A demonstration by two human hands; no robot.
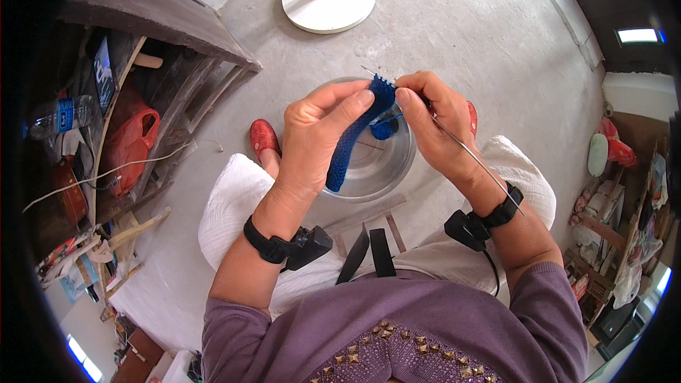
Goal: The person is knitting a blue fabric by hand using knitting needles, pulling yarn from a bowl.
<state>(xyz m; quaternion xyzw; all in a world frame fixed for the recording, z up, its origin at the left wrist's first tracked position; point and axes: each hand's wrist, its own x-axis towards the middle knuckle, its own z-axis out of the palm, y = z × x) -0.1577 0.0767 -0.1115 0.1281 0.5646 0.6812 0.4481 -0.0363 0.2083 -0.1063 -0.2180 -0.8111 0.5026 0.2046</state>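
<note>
Between my hands is a strip of dark blue knitting (345, 153), its top row of stitches looped on a thin metal knitting needle. My left hand (323, 115) pinches the strip near its top edge, thumb over the fabric, while the rest hangs down beside the palm. My right hand (434, 117) is closed round a long knitting needle (477, 158), which slants back past my right wrist; its fingertips meet the stitches. Below them, a ball of blue yarn (384, 129) lies in a round metal basin (383, 179) on the floor.
A white round stand base (329, 1) is on the concrete floor ahead. At left, a wooden shelf holds a red plastic bag (133, 143) and a plastic bottle (65, 115). Cluttered shelves (611, 230) line the right. A red shoe (264, 139) is beside the basin.
</note>
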